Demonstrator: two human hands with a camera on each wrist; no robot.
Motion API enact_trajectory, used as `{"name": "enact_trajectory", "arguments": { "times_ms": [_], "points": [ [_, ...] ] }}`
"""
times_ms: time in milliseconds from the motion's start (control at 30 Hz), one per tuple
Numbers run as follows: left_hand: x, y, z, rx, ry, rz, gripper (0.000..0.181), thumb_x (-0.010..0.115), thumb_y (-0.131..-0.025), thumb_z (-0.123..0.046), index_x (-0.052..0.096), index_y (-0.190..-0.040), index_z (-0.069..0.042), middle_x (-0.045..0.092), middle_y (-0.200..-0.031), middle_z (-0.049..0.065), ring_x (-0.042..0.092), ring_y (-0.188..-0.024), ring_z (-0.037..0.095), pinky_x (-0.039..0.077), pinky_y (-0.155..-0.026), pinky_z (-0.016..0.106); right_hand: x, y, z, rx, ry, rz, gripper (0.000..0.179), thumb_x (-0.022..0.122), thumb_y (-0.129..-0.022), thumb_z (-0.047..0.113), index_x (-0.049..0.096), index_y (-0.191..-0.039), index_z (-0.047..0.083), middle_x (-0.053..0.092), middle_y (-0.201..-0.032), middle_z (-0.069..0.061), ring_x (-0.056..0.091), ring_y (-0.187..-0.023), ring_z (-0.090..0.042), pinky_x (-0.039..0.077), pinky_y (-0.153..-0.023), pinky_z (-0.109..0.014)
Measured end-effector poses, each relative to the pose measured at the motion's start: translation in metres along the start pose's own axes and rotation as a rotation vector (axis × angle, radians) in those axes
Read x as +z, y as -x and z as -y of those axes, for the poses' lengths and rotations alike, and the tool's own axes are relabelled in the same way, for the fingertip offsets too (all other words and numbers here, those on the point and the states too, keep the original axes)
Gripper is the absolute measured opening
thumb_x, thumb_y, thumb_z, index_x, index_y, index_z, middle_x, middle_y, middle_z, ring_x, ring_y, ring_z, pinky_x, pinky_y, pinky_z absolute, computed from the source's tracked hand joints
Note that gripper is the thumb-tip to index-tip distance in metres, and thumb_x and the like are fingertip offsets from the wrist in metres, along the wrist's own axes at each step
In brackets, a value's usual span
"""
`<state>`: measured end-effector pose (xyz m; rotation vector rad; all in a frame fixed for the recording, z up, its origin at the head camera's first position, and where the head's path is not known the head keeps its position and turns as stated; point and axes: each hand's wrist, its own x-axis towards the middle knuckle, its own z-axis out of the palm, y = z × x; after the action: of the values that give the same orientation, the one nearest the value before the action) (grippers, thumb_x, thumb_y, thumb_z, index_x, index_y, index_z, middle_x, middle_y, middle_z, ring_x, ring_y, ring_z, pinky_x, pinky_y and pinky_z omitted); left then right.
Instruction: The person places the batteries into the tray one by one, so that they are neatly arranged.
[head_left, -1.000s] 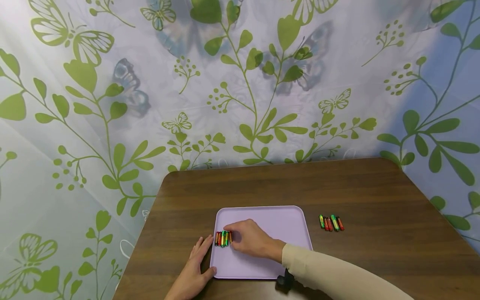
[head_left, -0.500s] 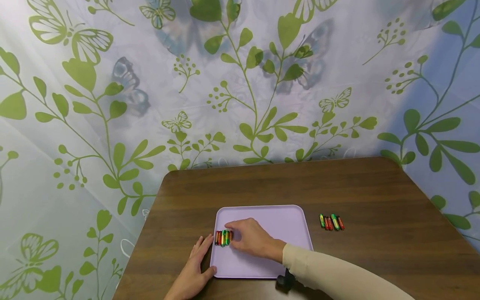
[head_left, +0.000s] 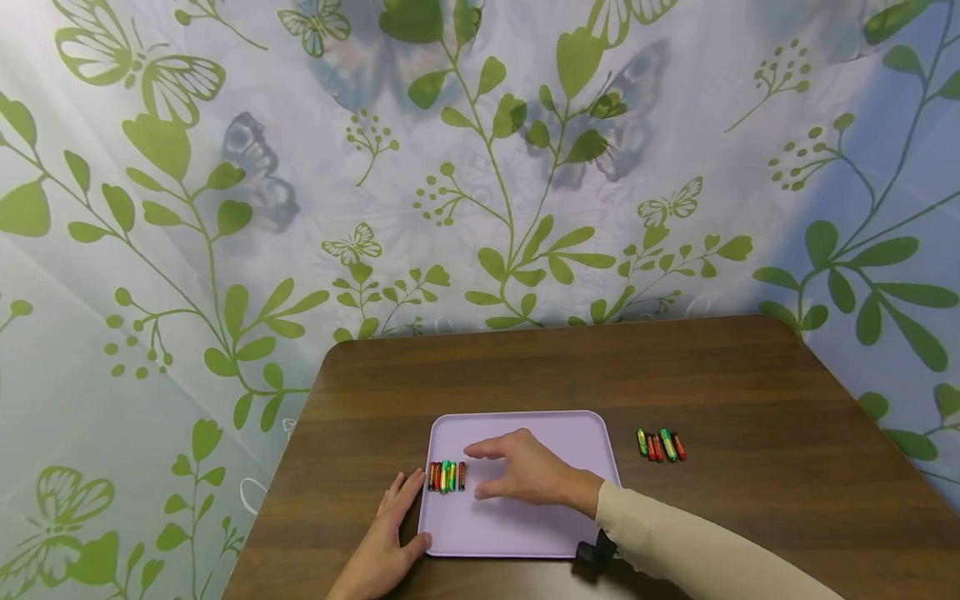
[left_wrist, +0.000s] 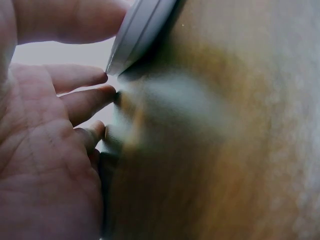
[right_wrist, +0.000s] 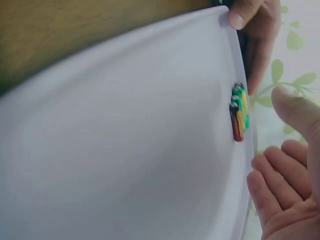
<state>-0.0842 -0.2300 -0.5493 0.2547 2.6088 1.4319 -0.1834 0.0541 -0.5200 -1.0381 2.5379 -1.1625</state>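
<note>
A light purple tray [head_left: 517, 533] lies on the wooden table. At its left side several small batteries [head_left: 445, 477] lie in a row, some red and black, others green and yellow. One red battery [head_left: 462, 477] sits slightly apart at the row's right end. My right hand [head_left: 534, 471] is over the tray, just right of that battery, thumb and fingers spread and holding nothing. Along the tray's left edge rests my left hand [head_left: 384, 537], fingers extended and thumb by the near corner. The left wrist view shows this hand [left_wrist: 45, 135] against the tray rim [left_wrist: 142, 40].
A second group of batteries [head_left: 662, 445], red and green, lies on the table [head_left: 720, 383] right of the tray. A black object [head_left: 596, 550] is under my right wrist. Behind the table hangs a cloth [head_left: 480, 183] printed with leaves and butterflies.
My right hand has let go of the red battery at the row's right end and moved right, its fingers spreading. The left hand stays at the tray's edge.
</note>
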Motion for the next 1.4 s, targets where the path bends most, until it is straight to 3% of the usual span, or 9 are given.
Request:
{"name": "enact_trajectory", "arguments": {
  "times_ms": [67,167,233,300,500,700,767,1100,1400],
  "points": [
    [0.000,0.000,0.001,0.003,-0.001,-0.002,0.088,0.078,-0.088,-0.001,0.044,-0.168,-0.015,0.040,-0.177,0.010,0.008,-0.171,0.043,-0.007,-0.126,0.012,-0.005,0.003,-0.002,0.007,-0.028,0.016,0.060,0.094,-0.087,0.032,0.076,-0.140,0.011,0.078,-0.137,0.003,0.073,-0.128,-0.013,0.059,-0.109,-0.039],
    [0.001,0.000,0.001,-0.001,-0.001,-0.001,0.088,0.078,-0.088,-0.001,0.044,-0.168,-0.016,0.039,-0.177,0.010,0.008,-0.171,0.044,-0.005,-0.136,0.034,-0.014,0.009,-0.005,0.011,-0.073,0.037,0.061,0.095,-0.086,0.032,0.076,-0.140,0.012,0.077,-0.138,0.006,0.071,-0.129,-0.009,0.058,-0.111,-0.037],
    [0.001,0.000,0.001,-0.001,-0.005,-0.001,0.088,0.078,-0.088,-0.001,0.044,-0.168,-0.016,0.039,-0.177,0.011,0.009,-0.170,0.045,-0.002,-0.136,0.053,-0.021,0.013,-0.007,0.000,-0.097,0.050,0.061,0.096,-0.085,0.030,0.076,-0.140,0.012,0.077,-0.138,0.006,0.071,-0.129,-0.008,0.058,-0.111,-0.036],
    [0.000,0.000,0.001,-0.002,-0.006,0.001,0.088,0.077,-0.088,-0.001,0.044,-0.168,-0.016,0.039,-0.177,0.011,0.008,-0.170,0.045,0.000,-0.134,0.063,-0.029,0.018,-0.009,-0.012,-0.111,0.059,0.061,0.096,-0.085,0.029,0.077,-0.139,0.012,0.078,-0.137,0.006,0.071,-0.129,-0.008,0.058,-0.111,-0.035],
    [-0.001,0.000,0.001,-0.018,0.022,0.011,0.089,0.078,-0.088,0.000,0.044,-0.169,-0.016,0.038,-0.178,0.010,0.006,-0.171,0.043,-0.006,-0.135,0.037,-0.053,0.035,-0.014,-0.021,-0.116,0.049,0.059,0.097,-0.084,0.029,0.077,-0.139,0.018,0.078,-0.137,0.005,0.072,-0.129,-0.011,0.059,-0.110,-0.036],
    [-0.002,0.000,0.000,-0.005,-0.013,0.011,0.089,0.079,-0.088,0.000,0.043,-0.169,-0.014,0.039,-0.177,0.012,0.009,-0.170,0.046,0.000,-0.133,0.071,-0.078,0.054,-0.017,-0.013,-0.059,0.008,0.060,0.094,-0.086,0.040,0.076,-0.140,0.021,0.077,-0.138,0.007,0.074,-0.127,-0.012,0.061,-0.107,-0.037],
    [-0.003,0.001,0.000,0.002,-0.021,0.009,0.089,0.079,-0.088,-0.001,0.043,-0.169,-0.013,0.039,-0.177,0.012,0.010,-0.169,0.048,0.002,-0.131,0.077,-0.087,0.059,-0.020,-0.029,-0.037,-0.007,0.060,0.093,-0.087,0.042,0.076,-0.140,0.021,0.077,-0.138,0.006,0.074,-0.126,-0.013,0.061,-0.106,-0.035],
    [-0.003,-0.001,0.000,0.019,-0.037,0.009,0.089,0.079,-0.089,-0.001,0.043,-0.169,-0.013,0.040,-0.176,0.012,0.011,-0.169,0.047,0.004,-0.130,0.078,-0.124,0.098,-0.039,0.004,0.014,-0.068,0.060,0.093,-0.085,0.048,0.077,-0.138,0.024,0.079,-0.136,0.003,0.075,-0.124,-0.010,0.060,-0.103,-0.028],
    [-0.003,-0.001,0.000,0.013,-0.033,0.012,0.090,0.079,-0.088,-0.001,0.042,-0.169,-0.013,0.040,-0.177,0.012,0.010,-0.170,0.046,0.003,-0.131,0.076,-0.157,0.139,-0.061,0.101,-0.009,-0.156,0.062,0.096,-0.084,0.036,0.076,-0.140,0.017,0.079,-0.135,0.001,0.076,-0.121,-0.011,0.061,-0.096,-0.022]
  ]
}}
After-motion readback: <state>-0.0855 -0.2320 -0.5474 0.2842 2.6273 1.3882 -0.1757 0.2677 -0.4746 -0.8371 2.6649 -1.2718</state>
